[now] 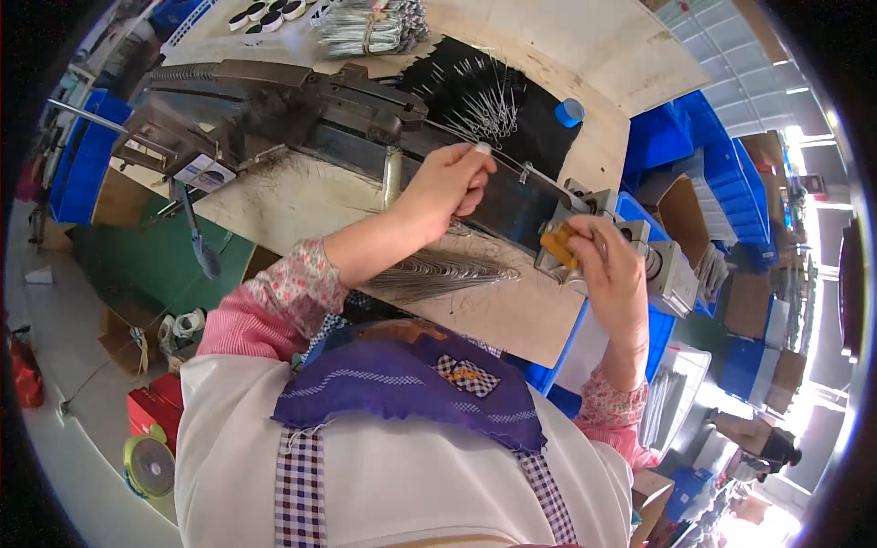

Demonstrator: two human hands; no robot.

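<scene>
**Evidently, both hands were at work over the long machine**

The left hand [445, 190] was narrow, its thumb and fingers drawn together above the dark machine [356, 128], with a small white piece [482, 148] at the fingertips. A thin metal rod [550, 185] ran close by those fingertips; I could not tell whether they gripped it.

The right hand [610, 265] held a yellow-orange piece [558, 247] between thumb and fingers. That piece was at the machine's right end, just beside the grey metal blocks [671, 279]; how far it touched the metal was hidden by the fingers.

Under the left forearm, on the near side of the machine, a sheaf of fine wires [448, 274] lay on the wooden bench [548, 315], narrowing to a point toward the right. Beyond the machine, loose wire pieces with looped ends [489, 114] were spread over a black sheet [548, 146], and a round blue object [568, 112] stood near the sheet's right edge. Farther back lay a tied bundle of silvery wires [375, 29], with black-and-white round pieces [265, 15] to its left. Blue bins [660, 137] stood to the right of the bench.
</scene>
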